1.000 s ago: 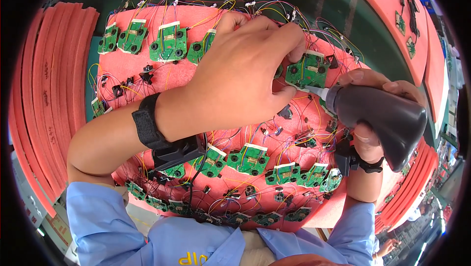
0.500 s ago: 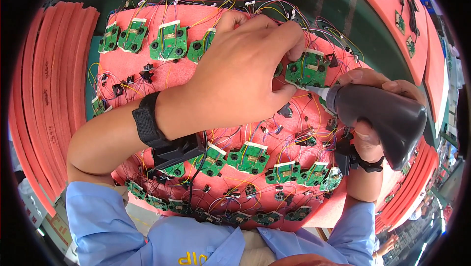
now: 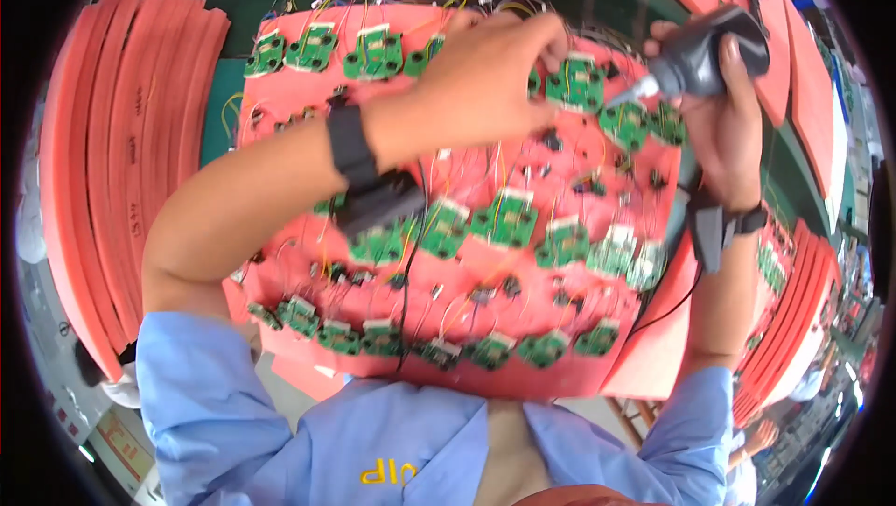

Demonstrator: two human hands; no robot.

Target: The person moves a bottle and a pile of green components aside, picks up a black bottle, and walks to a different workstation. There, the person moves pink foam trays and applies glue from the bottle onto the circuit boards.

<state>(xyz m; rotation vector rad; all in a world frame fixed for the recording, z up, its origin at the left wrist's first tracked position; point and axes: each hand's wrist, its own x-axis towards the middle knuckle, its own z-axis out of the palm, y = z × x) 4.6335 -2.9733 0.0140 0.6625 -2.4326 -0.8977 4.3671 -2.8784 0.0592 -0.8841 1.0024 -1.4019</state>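
My right hand (image 3: 723, 123) is wrapped round a dark grey squeeze bottle (image 3: 714, 50). The bottle tilts, its pale pointed nozzle (image 3: 638, 90) aiming left and down beside a green circuit board (image 3: 575, 84) in the far row. Over that same row is my left hand (image 3: 490, 77), fingers bent, with a visible gap between thumb and forefinger. A board (image 3: 534, 83) shows only in part in that gap; the hand hides the rest. Whether the left fingertips touch it cannot be seen. Further boards (image 3: 624, 123) lie close below the nozzle.
Several rows of boards (image 3: 505, 219) with thin coloured wires and small black parts cover a pink foam sheet (image 3: 448, 170). Stacked foam sheets (image 3: 121, 170) stand at left, and another stack (image 3: 789, 329) at right. A black cable (image 3: 411, 291) runs down across the sheet.
My right hand has lifted the bottle up and away from me, and its nozzle has left the board's near edge. The left hand stays over the far row. The whole view has shifted.
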